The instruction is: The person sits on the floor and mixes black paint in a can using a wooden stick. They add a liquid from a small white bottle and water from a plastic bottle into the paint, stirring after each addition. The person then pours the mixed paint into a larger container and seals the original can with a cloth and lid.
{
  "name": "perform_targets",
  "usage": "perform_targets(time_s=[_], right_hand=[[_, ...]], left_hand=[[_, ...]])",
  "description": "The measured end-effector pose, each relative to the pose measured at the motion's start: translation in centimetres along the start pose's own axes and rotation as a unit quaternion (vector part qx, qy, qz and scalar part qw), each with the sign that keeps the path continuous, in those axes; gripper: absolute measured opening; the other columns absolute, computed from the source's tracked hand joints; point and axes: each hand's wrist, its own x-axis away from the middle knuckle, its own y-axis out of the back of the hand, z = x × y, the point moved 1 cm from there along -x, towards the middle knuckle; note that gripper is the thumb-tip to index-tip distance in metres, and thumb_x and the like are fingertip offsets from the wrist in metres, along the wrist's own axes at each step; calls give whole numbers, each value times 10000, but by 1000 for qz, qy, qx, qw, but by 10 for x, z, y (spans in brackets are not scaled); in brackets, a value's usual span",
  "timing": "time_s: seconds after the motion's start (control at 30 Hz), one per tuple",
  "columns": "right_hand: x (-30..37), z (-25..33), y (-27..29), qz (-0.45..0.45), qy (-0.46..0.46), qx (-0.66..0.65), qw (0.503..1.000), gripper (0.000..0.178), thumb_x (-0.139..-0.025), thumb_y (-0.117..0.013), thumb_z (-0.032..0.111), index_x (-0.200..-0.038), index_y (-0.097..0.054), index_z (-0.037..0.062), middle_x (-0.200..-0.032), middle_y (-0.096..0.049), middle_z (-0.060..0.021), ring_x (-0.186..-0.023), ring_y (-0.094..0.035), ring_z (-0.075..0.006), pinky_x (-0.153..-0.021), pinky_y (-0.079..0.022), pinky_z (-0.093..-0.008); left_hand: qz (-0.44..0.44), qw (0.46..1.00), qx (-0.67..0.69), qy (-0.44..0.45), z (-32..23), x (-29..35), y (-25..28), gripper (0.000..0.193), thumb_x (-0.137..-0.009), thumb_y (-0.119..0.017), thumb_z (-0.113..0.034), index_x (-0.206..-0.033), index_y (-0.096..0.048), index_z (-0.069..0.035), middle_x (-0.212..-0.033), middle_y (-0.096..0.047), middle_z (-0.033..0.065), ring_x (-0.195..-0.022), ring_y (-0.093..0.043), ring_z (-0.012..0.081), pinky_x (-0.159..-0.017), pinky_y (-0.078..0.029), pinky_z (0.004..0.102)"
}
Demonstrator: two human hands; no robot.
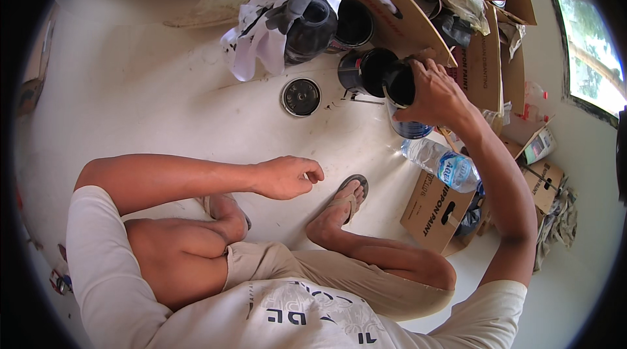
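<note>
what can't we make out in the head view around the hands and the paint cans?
- Tilted dark paint can in the right hand: the hand covers most of its side, and whether paint is flowing cannot be told.
- Open black tin on the floor: interior too dark to judge its level.
- Left hand: loosely curled, palm hidden.
- Black container: partly draped by a white printed cloth.

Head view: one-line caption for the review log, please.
Squatting person's right hand tilts a small tin over an open black paint can; left hand rests loosely closed, empty, above the white floor.
</note>
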Motion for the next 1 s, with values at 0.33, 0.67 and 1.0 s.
perform_targets(time_s=[0.33,0.67,1.0], right_hand=[[14,-8,6,-3,26,-46,999,1214,-591,-942,425,-1537,-386,-93,-1372,-554,-258,-1309,-560,-413,-1131,-470,-441],[47,-12,20,-71,16,-58,996,1238,-600,-953,396,-1587,-335,-23,-1452,-512,-256,-1396,-496,-407,-1205,-415,-465],[87,-4,13,-216,-35,-169,961,1272,-578,-981,302,-1625,-296,72,-1538,-443,-226,-1415,-482,-410,-1200,-425,-502]], left_hand=[[0,1000,12,-12,6,-1,-3,412,-959,-527,-133,-1353,-590,-32,-1266,-656,113,-982,-654,197,-893,-527,359],[-7,1000,-15,-23,14,-2,-5,403,-957,-528,-128,-1337,-598,-14,-1284,-671,127,-1021,-671,215,-921,-533,369],[-120,988,-36,94,37,-8,13,523,-976,-531,-182,-1472,-541,-14,-1445,-603,186,-1259,-618,281,-1074,-481,388]])
